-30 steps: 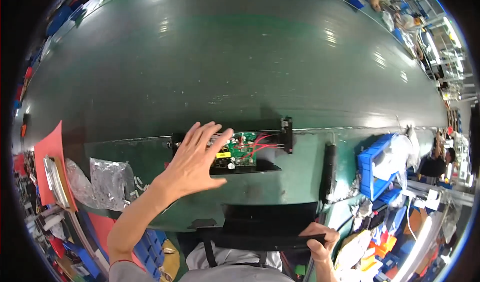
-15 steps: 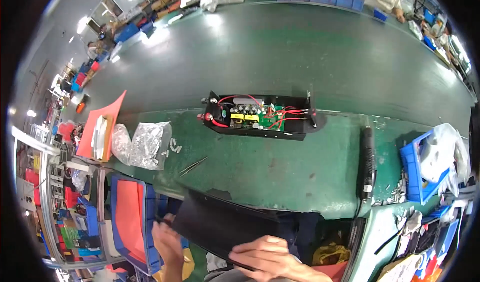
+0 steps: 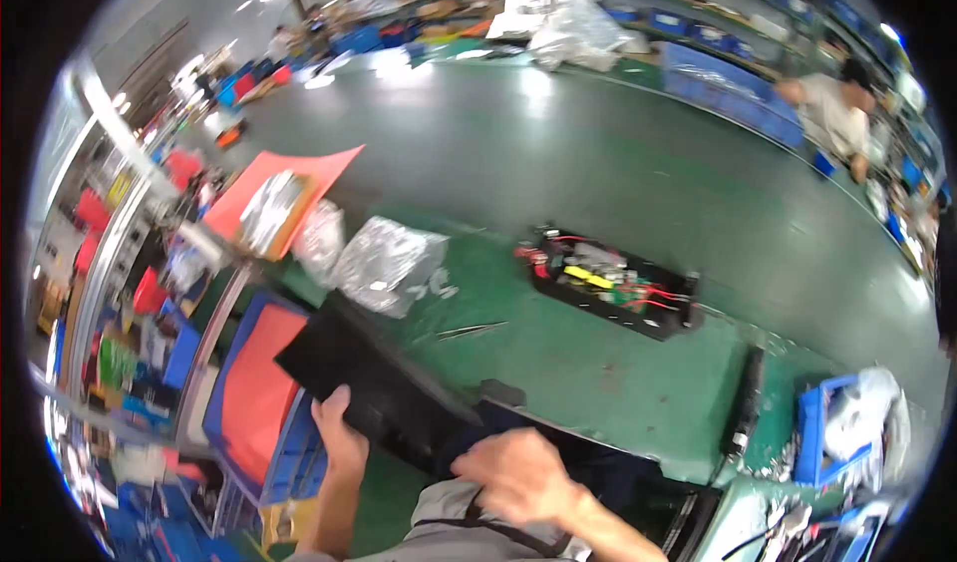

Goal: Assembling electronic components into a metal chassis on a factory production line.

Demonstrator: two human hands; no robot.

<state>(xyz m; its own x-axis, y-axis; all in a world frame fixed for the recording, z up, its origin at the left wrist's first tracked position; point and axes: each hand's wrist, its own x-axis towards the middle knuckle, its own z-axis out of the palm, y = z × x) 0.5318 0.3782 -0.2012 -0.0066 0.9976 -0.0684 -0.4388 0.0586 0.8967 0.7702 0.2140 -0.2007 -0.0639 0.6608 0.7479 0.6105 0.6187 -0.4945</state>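
Note:
A long black panel (image 3: 374, 373) slants over the bench's front edge at the left. My left hand (image 3: 342, 427) grips its near side, thumb up on the surface. Past the panel's lower right end is my right hand (image 3: 520, 474), its fingers bent and smeared by motion; whether it touches anything is unclear. On the bench farther right sits an open black case (image 3: 611, 318), tilted in view, with a green circuit board (image 3: 626, 293), yellow-wrapped parts and red wires inside. Tweezers (image 3: 473, 330) lie between the panel and the case.
Clear plastic bags (image 3: 389, 263) and a red-orange sheet (image 3: 334, 168) lie at the left. Below them is a blue tray (image 3: 224, 437) with a red-orange liner. A black powered screwdriver (image 3: 746, 402) and a blue bin (image 3: 812, 442) stand right. Another person (image 3: 837, 113) works across the bench.
The view has turned, shifting the bench things right. My left hand has carried the black panel toward the blue tray. My right hand has come off the panel's near edge.

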